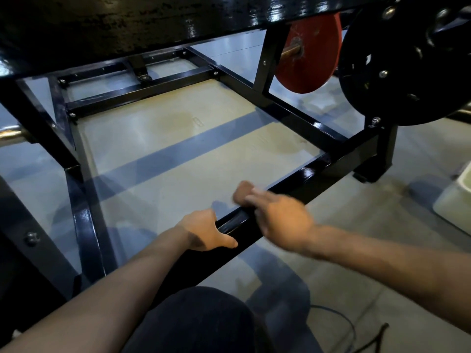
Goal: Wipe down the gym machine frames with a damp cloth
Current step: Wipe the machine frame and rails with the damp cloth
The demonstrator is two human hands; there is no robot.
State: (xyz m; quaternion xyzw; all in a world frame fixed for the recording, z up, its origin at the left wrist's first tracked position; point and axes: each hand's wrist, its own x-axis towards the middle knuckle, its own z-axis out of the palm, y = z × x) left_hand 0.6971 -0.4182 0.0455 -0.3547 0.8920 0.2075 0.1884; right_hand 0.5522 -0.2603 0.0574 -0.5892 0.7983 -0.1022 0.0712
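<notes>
Two Hands on the Near Base Rail: Wiping Step in Progress

Both hands work the black base rail [300, 179] that runs from 7 o'clock up toward 2 o'clock across the lower half of the view. This rail is part of the gym machine frame [142, 94], whose cross members lie at 11 o'clock, with a red weight plate [308, 52] and a black disc [407, 62] at 1 to 2 o'clock.

Step in hand, as judged: a wiping pass along the top face of the near rail.

Left hand [206, 231]: placed at the centre of the view. The thumb lies along the near face of the rail; the fingers drop over the far edge, out of sight. It appears to steady the body against the rail. It carries no cloth.

Right hand [277, 215]: just beside the left hand, toward 3 o'clock, heavily blurred. A brownish bunched mass at the fingertips may be the damp cloth [243, 191], pressed on the rail. Whether the fingers clench it cannot be told.

Next move, as judged: carry the pass on toward the 2 o'clock corner joint, keeping pressure even, then treat the side faces and bolt heads. A pale container [456, 200] stands on the floor at 3 o'clock.
</notes>
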